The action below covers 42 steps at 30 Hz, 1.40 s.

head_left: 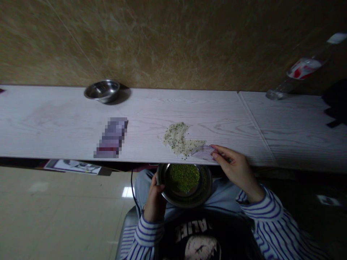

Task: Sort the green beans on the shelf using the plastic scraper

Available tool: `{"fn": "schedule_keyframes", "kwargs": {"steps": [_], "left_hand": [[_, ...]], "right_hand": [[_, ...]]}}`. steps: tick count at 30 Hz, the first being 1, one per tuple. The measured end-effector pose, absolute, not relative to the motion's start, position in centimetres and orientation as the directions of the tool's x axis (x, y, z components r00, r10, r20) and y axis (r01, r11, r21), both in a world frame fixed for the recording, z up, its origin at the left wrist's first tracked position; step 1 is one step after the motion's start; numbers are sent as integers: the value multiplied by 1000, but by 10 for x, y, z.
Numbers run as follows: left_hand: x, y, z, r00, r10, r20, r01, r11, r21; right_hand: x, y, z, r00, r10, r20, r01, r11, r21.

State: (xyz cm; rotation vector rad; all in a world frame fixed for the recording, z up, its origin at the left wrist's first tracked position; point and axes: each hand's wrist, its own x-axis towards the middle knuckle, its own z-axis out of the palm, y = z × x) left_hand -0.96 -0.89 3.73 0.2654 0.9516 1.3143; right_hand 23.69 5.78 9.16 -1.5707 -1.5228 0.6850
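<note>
My left hand (154, 202) grips the rim of a steel bowl (206, 187) held on my lap, just under the table's near edge. The bowl holds green beans (183, 177). My right hand (234, 166) rests at the table's near edge, its fingers closed on a small pale card (203, 153). The card touches the right side of a pile of white grains (180, 139) mixed with a few green beans on the white wooden table (54, 122).
An empty steel bowl (102, 90) stands at the table's back left, by the brown wall. A blurred-out flat object (111, 138) lies left of the pile. A plastic bottle (300, 70) leans at the back right. A dark object (336, 103) sits at the far right.
</note>
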Motion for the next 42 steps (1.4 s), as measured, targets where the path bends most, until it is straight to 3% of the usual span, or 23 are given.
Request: {"fn": "schedule_keyframes", "kwargs": {"steps": [42], "left_hand": [[-14, -11, 38, -91, 910, -405, -667, 246, 703]], "right_hand": [[210, 59, 90, 27, 980, 196, 510, 155, -846]]}}
